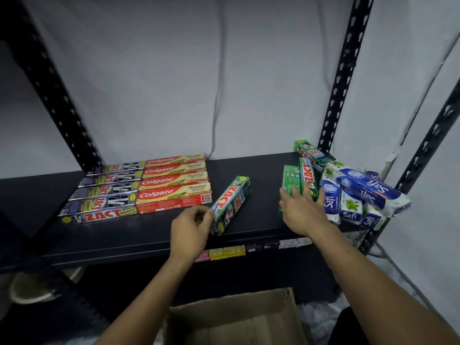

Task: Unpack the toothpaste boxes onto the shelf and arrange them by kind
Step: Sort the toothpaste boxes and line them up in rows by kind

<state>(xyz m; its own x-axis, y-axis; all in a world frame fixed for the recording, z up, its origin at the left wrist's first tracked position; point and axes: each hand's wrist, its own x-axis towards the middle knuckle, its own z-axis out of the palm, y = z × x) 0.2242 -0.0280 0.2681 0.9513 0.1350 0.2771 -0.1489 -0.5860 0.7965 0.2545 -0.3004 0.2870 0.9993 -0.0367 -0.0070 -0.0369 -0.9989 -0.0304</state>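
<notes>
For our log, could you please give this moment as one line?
left hand: holds green box | right hand: touches green boxes

"Colgate" stands in white letters on a red band on each of the four red-and-yellow cardboard toothpaste boxes (174,192), which lie in a row on the black shelf (149,235). The small dark script at their yellow ends is too blurred to read. Left of them, the silver-and-black cardboard boxes (99,215) bear "ZACT" in red. The nearest one also reads "Smokers" on a yellow patch. The green cardboard toothpaste box (231,202) gripped by the left hand (191,227) reads "ZACT" in red, as do two more green boxes (308,176) on the right. The blue-and-white cardboard boxes (368,190) heaped at the far right read "Safi".
</notes>
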